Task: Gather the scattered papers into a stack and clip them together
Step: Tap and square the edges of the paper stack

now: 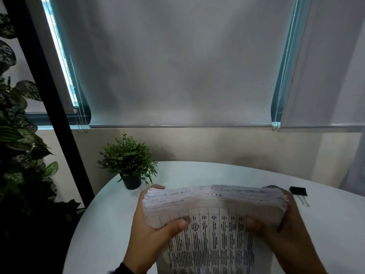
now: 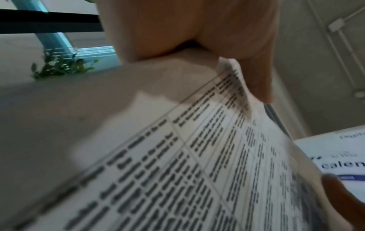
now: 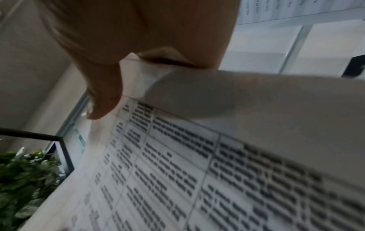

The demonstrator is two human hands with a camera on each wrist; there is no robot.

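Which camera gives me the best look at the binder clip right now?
The head view: the black binder clip lies on the white table, beyond the right hand gripping the paper stack. The left wrist view shows only paper and thumb. The right wrist view doesn't show it clearly.

Dim room; daylight leaks at blind (image 1: 177,62) edges. Wrist views motion-blurred, text unreadable; head view edges bowed.

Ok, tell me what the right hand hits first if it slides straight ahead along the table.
The right hand, gripping the paper stack, points towards the far table edge; the black binder clip lies just right of that line, so probably nothing, though depth is unclear.
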